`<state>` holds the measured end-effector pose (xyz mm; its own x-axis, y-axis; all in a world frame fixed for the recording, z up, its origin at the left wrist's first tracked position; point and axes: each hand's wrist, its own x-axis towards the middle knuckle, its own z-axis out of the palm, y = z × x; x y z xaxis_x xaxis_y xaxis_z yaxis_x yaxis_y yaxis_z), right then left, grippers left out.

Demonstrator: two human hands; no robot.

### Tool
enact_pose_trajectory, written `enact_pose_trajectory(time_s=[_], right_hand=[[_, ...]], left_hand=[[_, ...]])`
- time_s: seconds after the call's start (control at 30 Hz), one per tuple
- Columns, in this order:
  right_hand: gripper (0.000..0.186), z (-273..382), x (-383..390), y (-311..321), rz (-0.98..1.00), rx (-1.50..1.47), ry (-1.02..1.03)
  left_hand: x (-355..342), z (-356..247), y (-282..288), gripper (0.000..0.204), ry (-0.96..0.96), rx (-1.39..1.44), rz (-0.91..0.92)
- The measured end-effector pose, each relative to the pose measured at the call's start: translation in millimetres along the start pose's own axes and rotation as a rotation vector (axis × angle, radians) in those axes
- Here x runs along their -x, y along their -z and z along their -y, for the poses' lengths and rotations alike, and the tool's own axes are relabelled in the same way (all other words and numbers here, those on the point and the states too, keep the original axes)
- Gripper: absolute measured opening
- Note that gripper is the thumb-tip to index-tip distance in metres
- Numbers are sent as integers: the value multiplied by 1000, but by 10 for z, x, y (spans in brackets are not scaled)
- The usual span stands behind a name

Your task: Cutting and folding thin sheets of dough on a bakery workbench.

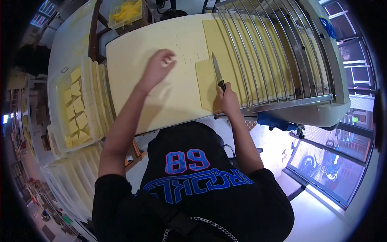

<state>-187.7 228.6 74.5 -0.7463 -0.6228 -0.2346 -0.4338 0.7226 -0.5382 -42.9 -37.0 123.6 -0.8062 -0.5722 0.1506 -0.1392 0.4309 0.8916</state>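
Head view, fisheye, edges bent and dark. Right hand (229,99) is closed around the black handle of one knife (217,72); the blade points away, lying on a rectangular dough sheet (206,86) at the near right of the pale belt (133,68). The handle is mostly hidden inside the fist. A second, larger sheet (219,38) runs under the metal guard (274,48), whose bars hide much of it. Left hand (158,68) hovers over the bare belt, motion-blurred; fingers look loosely curled around something small and pale, but I cannot tell what. Left of the belt, one white tray (56,101) holds roughly ten yellow dough squares (76,109); exact count unclear. Far side, one clear tub (128,12) with yellow scraps, partly cut off. More white trays at lower left, stacked, count unreadable. No labels legible.
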Motion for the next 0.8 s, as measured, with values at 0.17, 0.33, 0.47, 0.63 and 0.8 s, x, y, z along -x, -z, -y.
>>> enact_pose_trajectory(time_s=[0.17,0.33,0.47,0.63,0.8], right_hand=[[24,221,-94,45,58,48,-14],[23,168,-274,-107,68,43,33],[24,217,-449,-119,91,46,22],[26,94,-104,-53,139,66,-8],[23,-318,966,76,259,95,-83]], left_hand=[[-387,414,-958,25,54,-219,66],[-522,442,-1251,33,56,-333,148],[-650,431,-1323,38,73,-462,197],[-801,467,-1310,40,179,-591,363],[-725,435,-1330,35,113,-525,414]])
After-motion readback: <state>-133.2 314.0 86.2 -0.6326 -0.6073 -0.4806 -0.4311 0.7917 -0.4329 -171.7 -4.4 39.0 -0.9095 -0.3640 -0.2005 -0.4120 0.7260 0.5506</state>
